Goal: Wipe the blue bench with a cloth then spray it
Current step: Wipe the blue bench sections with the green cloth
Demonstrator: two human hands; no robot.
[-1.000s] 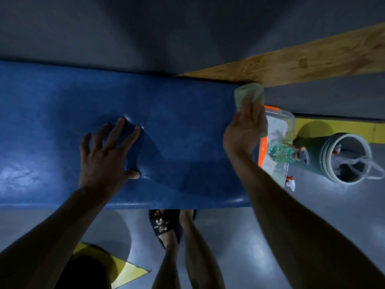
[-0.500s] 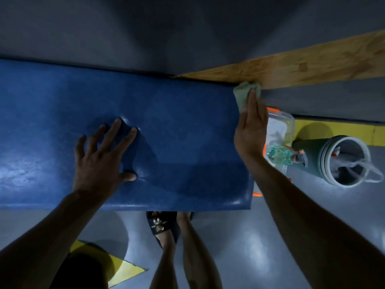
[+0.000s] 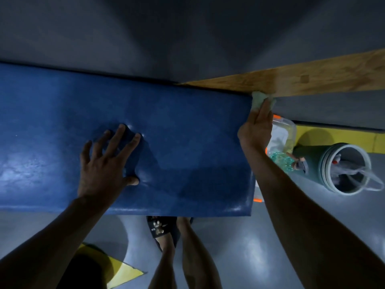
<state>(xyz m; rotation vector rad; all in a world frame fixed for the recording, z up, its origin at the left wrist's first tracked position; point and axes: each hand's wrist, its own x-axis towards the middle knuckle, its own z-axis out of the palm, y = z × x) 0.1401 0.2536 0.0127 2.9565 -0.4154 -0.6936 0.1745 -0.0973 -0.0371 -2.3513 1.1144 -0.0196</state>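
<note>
**Bench wipe at far right corner**

The left hand [image 3: 106, 163] lies flat on the blue bench [image 3: 177, 130], fingers spread and straight, pressing dents into the padding; it holds nothing. The bench runs from the left edge of the view to its right end near centre-right. At that end's far corner, the right hand [image 3: 256, 130] presses a pale green cloth [image 3: 259, 100] against the bench edge with straight fingers; the cloth bunches beyond the fingertips, just below a wooden board [image 3: 312, 80]. Right of the bench, on the grey floor [image 3: 270, 236], a clear plastic container [image 3: 285, 130] stands beside a green bottle [image 3: 281, 160], partly hidden by the forearm. Further right lies a dark green jug [image 3: 341, 167], open mouth towards the camera.
</note>
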